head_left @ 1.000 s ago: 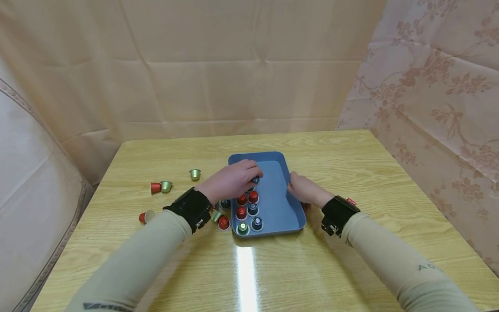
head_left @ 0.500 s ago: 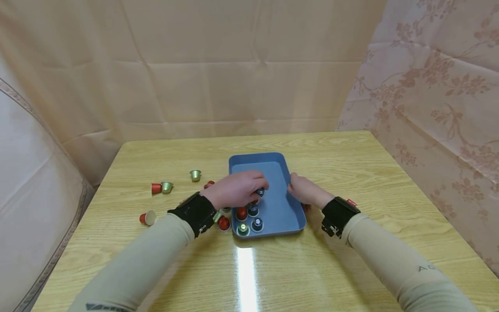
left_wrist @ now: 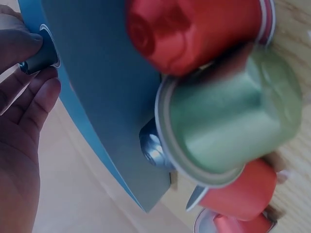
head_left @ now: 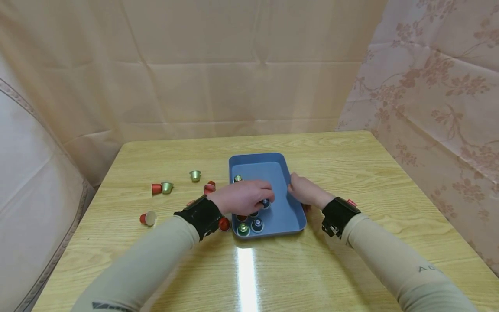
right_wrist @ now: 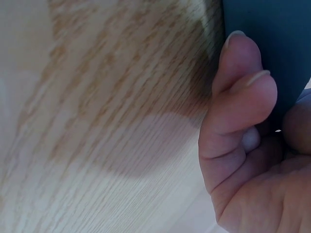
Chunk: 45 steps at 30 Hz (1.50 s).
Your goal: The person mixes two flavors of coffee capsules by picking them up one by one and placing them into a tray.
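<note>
My left hand (head_left: 245, 197) is over the blue tray (head_left: 282, 219), pinching a dark blue coffee capsule (left_wrist: 43, 54) between thumb and fingers. In the head view this capsule is low over the tray floor; whether it touches is unclear. Upright in the tray stand a green capsule (head_left: 243, 229) and a dark blue one (head_left: 257, 224) at the near left, with another green capsule (head_left: 238, 178) farther back. My hand partly hides other capsules there. My right hand (head_left: 306, 190) grips the tray's right wall, its curled fingers (right_wrist: 252, 99) against the outside.
Left of the tray, a red capsule (head_left: 224, 224) and several others lie close to its wall. Farther left are a red capsule (head_left: 156, 189), a green capsule (head_left: 167, 187), a red capsule with a pale lid (head_left: 148, 218) and another green capsule (head_left: 195, 175). Curtains surround the table (head_left: 351, 260).
My left hand has moved nearer and to the right over the tray with the dark blue capsule, uncovering a green capsule at the tray's left side. The right hand has stayed on the tray.
</note>
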{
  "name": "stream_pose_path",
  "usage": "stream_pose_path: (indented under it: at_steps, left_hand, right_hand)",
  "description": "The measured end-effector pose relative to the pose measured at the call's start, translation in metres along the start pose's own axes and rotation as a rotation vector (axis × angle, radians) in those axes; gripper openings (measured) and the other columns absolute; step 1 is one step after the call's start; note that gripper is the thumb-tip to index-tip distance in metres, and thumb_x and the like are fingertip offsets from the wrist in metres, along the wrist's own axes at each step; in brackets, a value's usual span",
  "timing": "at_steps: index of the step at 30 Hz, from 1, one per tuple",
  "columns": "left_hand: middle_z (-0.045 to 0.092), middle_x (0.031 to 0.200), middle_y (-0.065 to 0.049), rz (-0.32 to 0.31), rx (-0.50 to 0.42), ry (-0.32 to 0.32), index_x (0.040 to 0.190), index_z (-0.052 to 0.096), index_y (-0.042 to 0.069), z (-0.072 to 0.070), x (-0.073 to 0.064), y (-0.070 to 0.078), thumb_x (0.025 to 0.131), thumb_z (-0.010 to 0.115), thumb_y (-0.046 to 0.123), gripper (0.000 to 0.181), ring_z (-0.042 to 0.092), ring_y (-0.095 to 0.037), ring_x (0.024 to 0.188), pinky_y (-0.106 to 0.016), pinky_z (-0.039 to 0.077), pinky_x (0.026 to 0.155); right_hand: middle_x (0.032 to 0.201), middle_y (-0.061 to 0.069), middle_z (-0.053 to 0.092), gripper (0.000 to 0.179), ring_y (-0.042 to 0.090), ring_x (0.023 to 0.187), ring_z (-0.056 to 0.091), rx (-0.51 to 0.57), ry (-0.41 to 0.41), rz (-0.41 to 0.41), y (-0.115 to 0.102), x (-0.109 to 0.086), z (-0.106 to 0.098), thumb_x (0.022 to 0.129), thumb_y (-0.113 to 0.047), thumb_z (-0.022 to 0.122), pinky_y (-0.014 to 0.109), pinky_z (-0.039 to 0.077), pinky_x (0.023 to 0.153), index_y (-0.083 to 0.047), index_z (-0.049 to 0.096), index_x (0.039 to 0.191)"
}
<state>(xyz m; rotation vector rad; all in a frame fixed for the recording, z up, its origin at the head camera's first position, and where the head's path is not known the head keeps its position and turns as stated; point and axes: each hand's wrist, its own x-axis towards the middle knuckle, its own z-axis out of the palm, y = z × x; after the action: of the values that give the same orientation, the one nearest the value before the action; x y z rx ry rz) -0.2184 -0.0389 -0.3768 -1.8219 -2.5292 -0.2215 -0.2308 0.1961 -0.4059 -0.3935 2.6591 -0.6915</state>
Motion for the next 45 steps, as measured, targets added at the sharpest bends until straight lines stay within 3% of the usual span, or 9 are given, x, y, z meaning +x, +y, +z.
stream_pose_path:
  at_steps: [8, 20, 28, 38, 45]
  left_hand:
    - [0.055, 0.102, 0.002, -0.027, 0.032, -0.045, 0.112, 0.063, 0.014, 0.003, 0.001, 0.003, 0.093, 0.064, 0.017, 0.019, 0.051, -0.010, 0.087, -0.028, 0.051, 0.079]
    - [0.061, 0.100, 0.003, 0.024, 0.127, -0.027, 0.108, 0.065, 0.017, 0.010, 0.002, 0.000, 0.091, 0.067, 0.021, 0.018, 0.051, -0.015, 0.089, -0.031, 0.047, 0.082]
    - [0.062, 0.099, 0.003, 0.016, 0.116, -0.016, 0.106, 0.067, 0.016, 0.005, 0.001, 0.000, 0.091, 0.067, 0.019, 0.016, 0.050, -0.016, 0.090, -0.031, 0.047, 0.083]
    - [0.063, 0.110, -0.002, -0.129, 0.033, -0.018, 0.115, 0.065, 0.012, -0.011, -0.008, -0.006, 0.093, 0.063, 0.022, 0.024, 0.053, -0.014, 0.098, -0.032, 0.049, 0.089]
    - [0.062, 0.107, -0.001, -0.203, 0.092, 0.013, 0.112, 0.066, 0.014, -0.026, -0.024, -0.018, 0.093, 0.062, 0.020, 0.020, 0.053, -0.014, 0.097, -0.034, 0.046, 0.094]
  right_hand:
    - [0.062, 0.018, 0.057, 0.022, 0.024, 0.035, 0.055, 0.016, 0.006, 0.010, -0.001, -0.002, 0.001, 0.102, -0.009, 0.031, 0.038, 0.048, 0.035, 0.009, 0.035, 0.115]
    - [0.068, 0.018, 0.057, 0.026, 0.023, 0.036, 0.055, -0.007, 0.011, 0.018, -0.003, -0.003, 0.002, 0.102, -0.008, 0.032, 0.037, 0.049, 0.036, 0.011, 0.034, 0.120]
    - [0.068, 0.018, 0.057, 0.023, 0.022, 0.035, 0.055, -0.011, 0.031, 0.007, -0.002, -0.002, 0.001, 0.101, -0.008, 0.032, 0.036, 0.048, 0.034, 0.010, 0.036, 0.114]
    - [0.066, 0.018, 0.058, 0.027, 0.023, 0.036, 0.055, 0.011, 0.017, 0.006, -0.002, -0.002, 0.001, 0.102, -0.009, 0.030, 0.037, 0.048, 0.035, 0.011, 0.034, 0.119]
    - [0.062, 0.017, 0.058, 0.026, 0.023, 0.034, 0.055, 0.000, 0.021, 0.005, -0.002, -0.002, 0.002, 0.101, -0.008, 0.031, 0.036, 0.049, 0.034, 0.012, 0.034, 0.118]
